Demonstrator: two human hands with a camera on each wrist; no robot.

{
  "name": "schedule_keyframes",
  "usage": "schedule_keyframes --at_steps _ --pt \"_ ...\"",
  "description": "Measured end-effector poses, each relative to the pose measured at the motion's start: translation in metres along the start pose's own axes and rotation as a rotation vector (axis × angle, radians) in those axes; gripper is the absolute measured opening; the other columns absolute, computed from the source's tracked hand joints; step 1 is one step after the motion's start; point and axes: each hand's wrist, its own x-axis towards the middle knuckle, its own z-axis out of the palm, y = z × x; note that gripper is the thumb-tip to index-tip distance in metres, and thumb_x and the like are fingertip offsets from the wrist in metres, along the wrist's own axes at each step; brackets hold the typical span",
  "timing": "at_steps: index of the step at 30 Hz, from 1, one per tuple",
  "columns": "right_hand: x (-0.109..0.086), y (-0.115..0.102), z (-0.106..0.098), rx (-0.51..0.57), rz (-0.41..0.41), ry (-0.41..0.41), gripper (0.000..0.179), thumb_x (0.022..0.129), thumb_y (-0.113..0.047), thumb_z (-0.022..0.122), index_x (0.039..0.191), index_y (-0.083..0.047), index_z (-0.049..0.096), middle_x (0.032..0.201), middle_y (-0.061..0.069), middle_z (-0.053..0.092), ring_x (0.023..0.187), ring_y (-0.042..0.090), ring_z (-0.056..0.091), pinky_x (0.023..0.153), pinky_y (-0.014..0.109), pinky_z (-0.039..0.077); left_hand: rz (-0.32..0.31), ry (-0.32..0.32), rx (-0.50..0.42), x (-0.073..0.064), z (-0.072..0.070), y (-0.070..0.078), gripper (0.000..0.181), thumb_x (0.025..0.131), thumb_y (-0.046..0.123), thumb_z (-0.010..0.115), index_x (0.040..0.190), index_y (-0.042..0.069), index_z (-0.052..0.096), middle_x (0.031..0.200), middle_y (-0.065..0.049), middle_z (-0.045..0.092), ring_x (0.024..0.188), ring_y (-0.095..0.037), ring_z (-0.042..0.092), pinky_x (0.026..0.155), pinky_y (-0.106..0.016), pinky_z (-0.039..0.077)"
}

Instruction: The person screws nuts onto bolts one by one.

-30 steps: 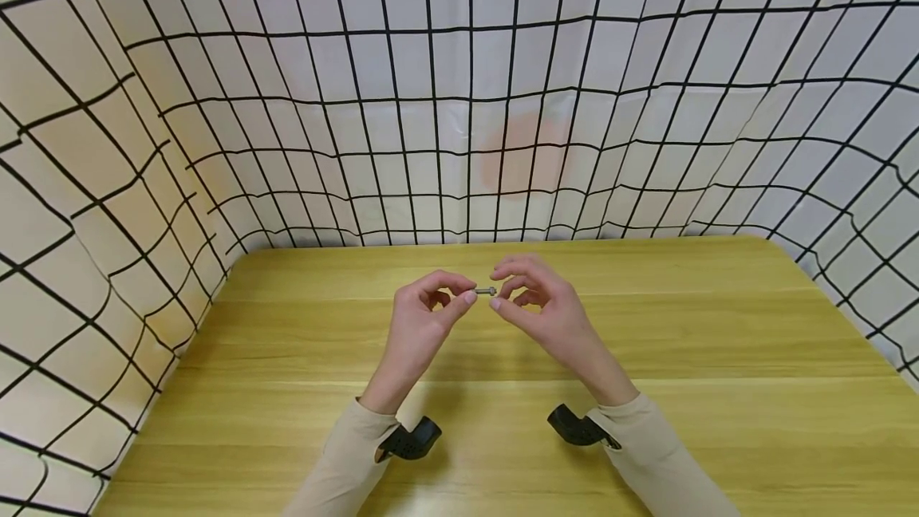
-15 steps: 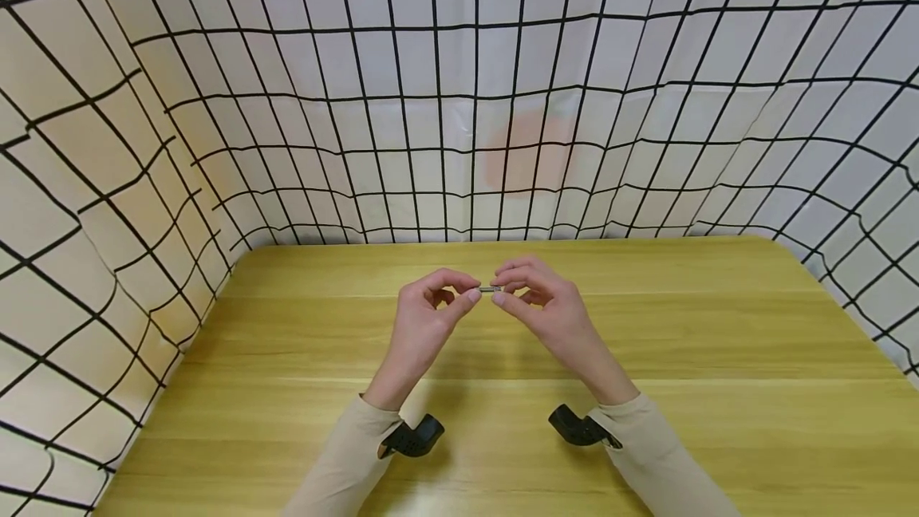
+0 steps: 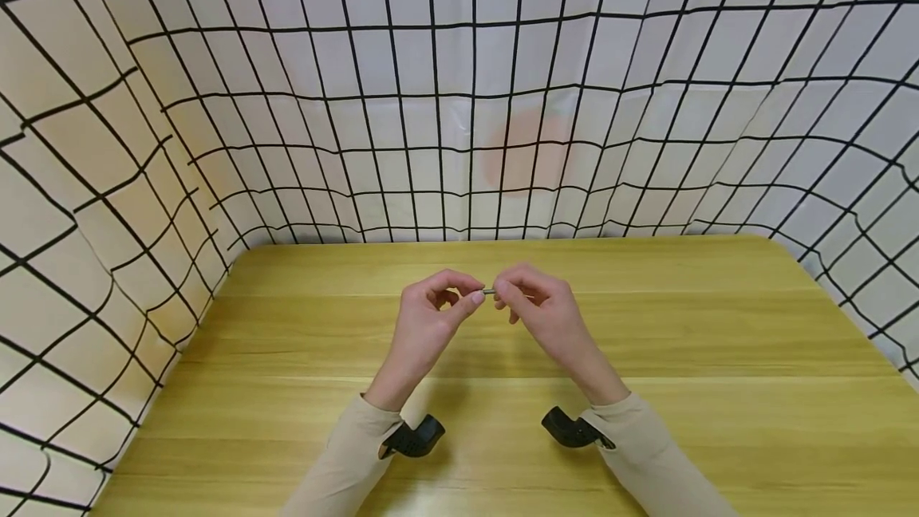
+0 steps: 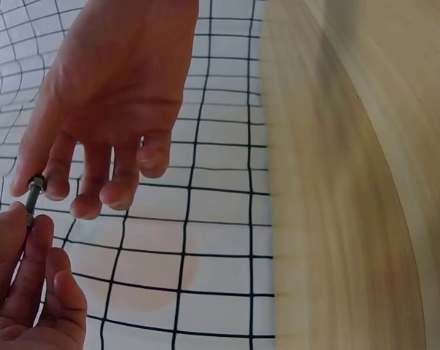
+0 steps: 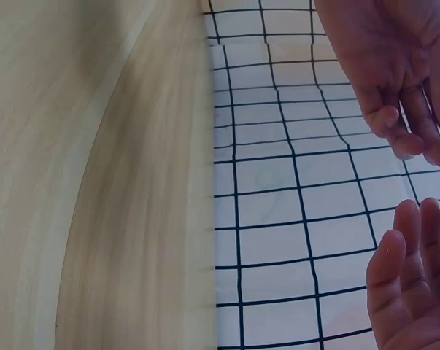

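Observation:
A small metal bolt (image 4: 34, 197) spans the gap between the two hands, above the table. My left hand (image 3: 424, 317) pinches one end between thumb and index finger. At the other end, the thumb and index finger of my right hand (image 3: 542, 309) pinch it and cover its tip in the head view. In the left wrist view a wider hex piece shows by the left fingertips, and another wider piece, perhaps a nut (image 4: 30, 219), sits at the right fingertips. The right wrist view shows parts of both hands, but the bolt lies outside it.
Beneath the hands lies a wooden table (image 3: 323, 341). White sheeting with a black grid (image 3: 402, 126) rises behind it and along both sides. A black wrist device (image 3: 415, 436) sits on the left sleeve, with a similar device (image 3: 570, 428) on the right.
The right hand, apart from the bolt one second ago, came to its free end and now pinches it, thumb shifted forward over it. The left hand keeps its pinch almost in place.

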Motion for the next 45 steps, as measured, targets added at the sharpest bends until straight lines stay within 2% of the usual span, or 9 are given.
schedule_keyframes --at_steps 6,10,12,19,24,28,34,41,45 --pt "0.001 0.004 0.0 -0.019 0.031 -0.004 0.024 0.105 -0.017 0.049 0.099 -0.002 0.066 0.091 0.012 0.064 0.083 0.025 0.058 0.063 0.034 0.051 0.015 0.022 0.001 -0.005 -0.004 0.027 0.007 0.089 -0.002 0.07 0.094 -0.006 0.072 0.087 -0.013 0.066 0.083 -0.032 0.057 0.072 -0.03 0.045" --pt "0.001 0.001 0.001 -0.014 0.043 0.007 0.019 0.102 -0.017 0.056 0.115 -0.008 0.065 0.109 0.007 0.063 0.087 0.028 0.06 0.064 0.032 0.051 0.022 0.032 0.007 -0.005 -0.007 0.028 0.007 0.089 -0.002 0.07 0.095 -0.006 0.072 0.088 -0.013 0.067 0.084 -0.03 0.058 0.073 -0.032 0.046" --pt "-0.001 -0.01 0.002 -0.035 0.026 0.015 0.023 0.098 -0.011 0.062 0.12 -0.008 0.064 0.118 0.006 0.06 0.089 0.028 0.059 0.067 0.032 0.051 0.022 0.031 0.012 -0.004 -0.008 0.027 0.008 0.089 -0.002 0.07 0.095 -0.006 0.072 0.089 -0.013 0.067 0.084 -0.03 0.058 0.073 -0.031 0.046" --pt "-0.001 -0.007 0.002 -0.112 -0.094 0.047 0.024 0.09 -0.002 0.07 0.113 -0.011 0.07 0.126 0.001 0.055 0.087 0.021 0.054 0.064 0.03 0.049 0.06 0.04 0.014 0.004 -0.011 -0.008 0.005 0.089 0.008 0.073 0.093 0.007 0.075 0.09 -0.002 0.068 0.085 -0.026 0.06 0.073 -0.036 0.048" --pt "-0.003 -0.029 0.006 -0.121 -0.103 0.059 0.019 0.089 0.004 0.069 0.106 -0.001 0.07 0.123 0.014 0.055 0.085 0.02 0.052 0.064 0.03 0.048 0.054 0.041 0.011 0.004 -0.011 -0.008 0.005 0.089 0.009 0.074 0.093 0.007 0.075 0.09 -0.003 0.068 0.084 -0.021 0.059 0.073 -0.034 0.048" --pt "-0.003 -0.039 0.007 -0.131 -0.109 0.06 0.015 0.088 0.006 0.068 0.103 0.002 0.07 0.115 0.013 0.056 0.086 0.019 0.051 0.064 0.029 0.048 0.046 0.042 0.008 0.004 -0.01 -0.008 0.007 0.089 0.01 0.074 0.094 0.005 0.075 0.09 -0.005 0.068 0.084 -0.02 0.058 0.073 -0.03 0.047" --pt "-0.003 -0.038 0.007 -0.133 -0.055 0.05 0.009 0.092 0.001 0.066 0.101 -0.001 0.069 0.11 0.008 0.056 0.09 0.019 0.053 0.065 0.028 0.047 0.02 0.035 0.016 0.003 -0.008 -0.004 0.008 0.089 0.004 0.072 0.096 0.0 0.074 0.09 -0.01 0.068 0.085 -0.022 0.058 0.074 -0.033 0.047" --pt "-0.004 -0.032 0.007 -0.067 -0.005 0.033 0.008 0.098 -0.003 0.06 0.094 -0.003 0.067 0.107 0.007 0.057 0.085 0.024 0.052 0.064 0.033 0.049 0.015 0.007 0.015 -0.005 -0.005 0.025 0.007 0.089 -0.002 0.07 0.094 -0.006 0.071 0.087 -0.013 0.066 0.082 -0.025 0.057 0.073 -0.033 0.046" --pt "-0.003 -0.023 0.006 -0.019 0.017 0.034 0.008 0.098 -0.004 0.059 0.095 -0.001 0.066 0.099 0.009 0.058 0.086 0.03 0.053 0.066 0.038 0.051 0.018 0.005 0.014 -0.006 -0.004 0.028 0.007 0.089 -0.001 0.07 0.094 -0.005 0.072 0.088 -0.013 0.066 0.082 -0.029 0.057 0.071 -0.029 0.045"
